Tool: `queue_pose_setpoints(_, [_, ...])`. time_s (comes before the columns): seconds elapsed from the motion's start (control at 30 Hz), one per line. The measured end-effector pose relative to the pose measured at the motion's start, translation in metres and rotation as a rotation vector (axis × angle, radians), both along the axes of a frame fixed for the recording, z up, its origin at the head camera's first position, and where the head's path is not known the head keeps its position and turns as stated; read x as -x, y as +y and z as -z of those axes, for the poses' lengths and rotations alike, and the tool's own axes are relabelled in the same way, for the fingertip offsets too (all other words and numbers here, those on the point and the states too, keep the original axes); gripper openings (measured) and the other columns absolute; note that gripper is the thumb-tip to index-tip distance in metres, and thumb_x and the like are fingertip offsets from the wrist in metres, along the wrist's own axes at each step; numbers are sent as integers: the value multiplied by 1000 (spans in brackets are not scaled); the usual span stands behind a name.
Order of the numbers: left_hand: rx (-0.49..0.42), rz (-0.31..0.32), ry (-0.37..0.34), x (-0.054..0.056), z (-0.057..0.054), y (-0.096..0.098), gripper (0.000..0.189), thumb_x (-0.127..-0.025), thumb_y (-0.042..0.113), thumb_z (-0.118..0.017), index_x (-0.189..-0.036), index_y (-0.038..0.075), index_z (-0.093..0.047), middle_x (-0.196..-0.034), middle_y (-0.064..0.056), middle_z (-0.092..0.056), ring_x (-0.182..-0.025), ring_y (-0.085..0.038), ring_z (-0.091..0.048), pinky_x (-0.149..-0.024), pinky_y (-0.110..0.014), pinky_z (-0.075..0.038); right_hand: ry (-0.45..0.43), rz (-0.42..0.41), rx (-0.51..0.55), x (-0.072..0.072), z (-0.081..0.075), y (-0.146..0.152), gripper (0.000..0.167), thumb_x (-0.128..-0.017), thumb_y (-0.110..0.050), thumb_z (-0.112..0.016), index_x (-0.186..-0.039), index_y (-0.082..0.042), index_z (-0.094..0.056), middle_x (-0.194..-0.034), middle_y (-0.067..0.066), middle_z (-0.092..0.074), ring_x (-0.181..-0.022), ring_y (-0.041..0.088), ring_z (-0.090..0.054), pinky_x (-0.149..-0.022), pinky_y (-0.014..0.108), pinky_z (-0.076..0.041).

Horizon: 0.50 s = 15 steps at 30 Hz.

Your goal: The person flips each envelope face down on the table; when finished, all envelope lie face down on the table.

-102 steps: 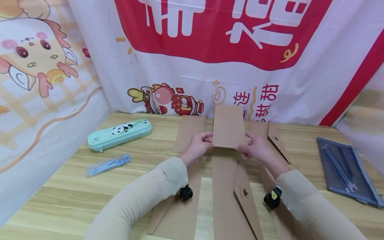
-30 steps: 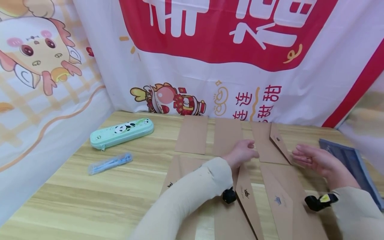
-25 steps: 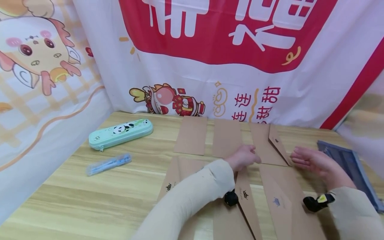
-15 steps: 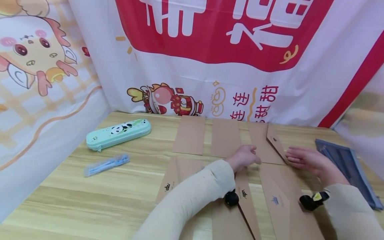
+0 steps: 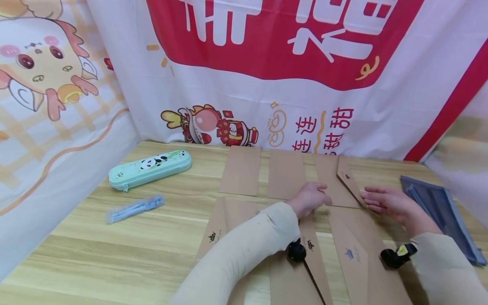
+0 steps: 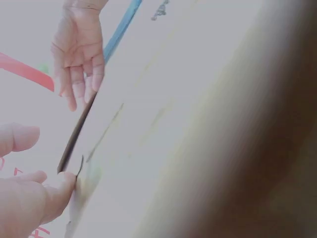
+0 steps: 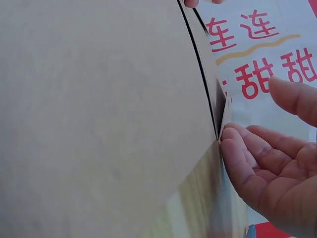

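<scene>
Brown kraft envelopes lie in two rows. The back row's right envelope (image 5: 329,182), its crown-marked flap slightly raised, lies between my hands. My left hand (image 5: 309,200) is at its left edge; in the left wrist view, the loosely bent fingers (image 6: 59,196) touch an edge and the thumb stands apart. My right hand (image 5: 394,207) is at its lower right corner, fingers extended. In the right wrist view, the fingertips (image 7: 229,134) touch that edge, thumb raised. The middle back envelope (image 5: 286,171) and left back envelope (image 5: 240,171) lie flat. Neither hand pinches anything.
The front row holds a right envelope (image 5: 377,250), a middle envelope (image 5: 284,279) and a left envelope (image 5: 217,228), partly under my left sleeve. A mint panda pencil case (image 5: 150,169) and a clear packet of blue pens (image 5: 135,208) lie left. A blue mesh pouch (image 5: 442,212) lies right.
Earlier, both hands held an envelope over the back row's middle; it now lies there. Both hands have since moved right, to either side of the right back envelope. Over the last half second they hardly move.
</scene>
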<state>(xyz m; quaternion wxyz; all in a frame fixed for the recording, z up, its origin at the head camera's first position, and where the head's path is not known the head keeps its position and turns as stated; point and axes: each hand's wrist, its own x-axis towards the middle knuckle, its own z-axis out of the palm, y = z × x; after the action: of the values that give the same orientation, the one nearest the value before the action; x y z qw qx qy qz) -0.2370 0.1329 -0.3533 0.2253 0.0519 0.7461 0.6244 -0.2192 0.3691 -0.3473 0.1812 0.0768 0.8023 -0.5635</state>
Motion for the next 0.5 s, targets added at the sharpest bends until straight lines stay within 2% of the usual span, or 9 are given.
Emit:
queue_pose_setpoints(0.17, [-38, -65, -14, 1, -1, -2, 54, -74, -1, -68, -126, 8, -56, -130, -5, -54, -120, -24, -48, -103, -38, -38, 11, -18, -38, 0, -1, -4, 76, -94, -30, -52, -143, 12, -11, -100, -15, -59, -86, -2, -62, -81, 22, -53])
queue_pose_setpoints(0.33, [-41, -128, -8, 0, -1, -9, 50, -76, 1, -67, -124, 13, -58, -119, -2, -60, -105, -21, -56, -93, -37, -47, 17, -26, -42, -1, -2, -13, 76, -93, -30, -54, -142, 11, -14, -103, -12, -60, -86, -1, -62, -81, 23, -53])
queue_pose_setpoints(0.5, [-70, -173, 56, 0, 0, -12, 49, -75, -5, -65, -122, 8, -59, -110, -5, -60, -98, -18, -57, -86, -32, -50, 57, -56, 4, 0, 1, -18, 75, -92, -24, -57, -140, 15, -15, -99, -14, -62, -86, 0, -63, -79, 23, -54])
